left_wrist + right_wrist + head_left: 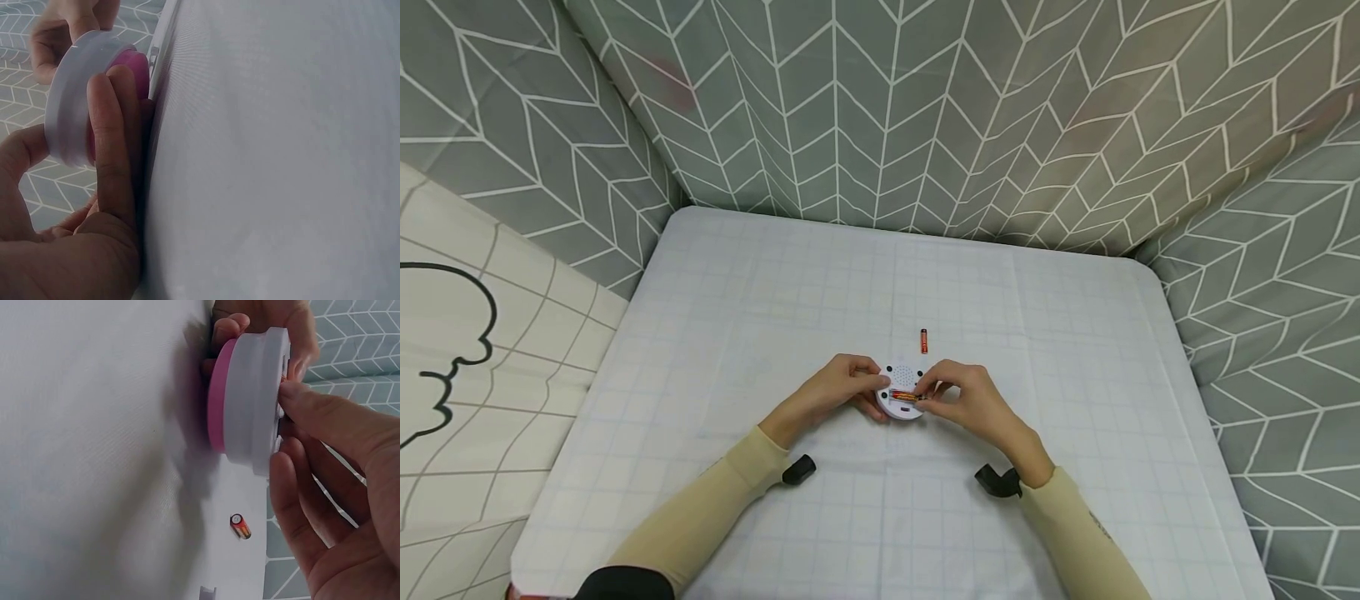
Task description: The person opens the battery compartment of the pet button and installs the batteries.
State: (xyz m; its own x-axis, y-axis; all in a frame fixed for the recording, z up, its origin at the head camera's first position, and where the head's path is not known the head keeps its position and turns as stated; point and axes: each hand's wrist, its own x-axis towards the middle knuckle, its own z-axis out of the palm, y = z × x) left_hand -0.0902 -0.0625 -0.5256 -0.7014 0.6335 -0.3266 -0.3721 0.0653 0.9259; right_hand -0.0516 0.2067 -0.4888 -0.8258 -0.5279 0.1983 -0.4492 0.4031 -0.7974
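The left hand [838,385] grips the round white device [900,392]; the right hand [958,396] pinches a battery [906,396] into its slot; a tilted battery may jam or slip out; a spare battery [924,341] lies on the counter [1075,333] nearby.

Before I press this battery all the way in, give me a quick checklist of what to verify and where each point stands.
1. Round white device held steady: ok, the left hand grips its edge, its fingers under the pink base.
2. Device lifted or tilted off the table: ok, both wrist views show its pink side clear of the cloth.
3. Battery lying in the slot: ok, the right hand presses it there.
4. Battery fully seated: cannot tell, fingers cover its ends.
5. Polarity right: cannot tell, markings too small.
6. Spare battery at hand: ok, lying on the table just beyond the device.
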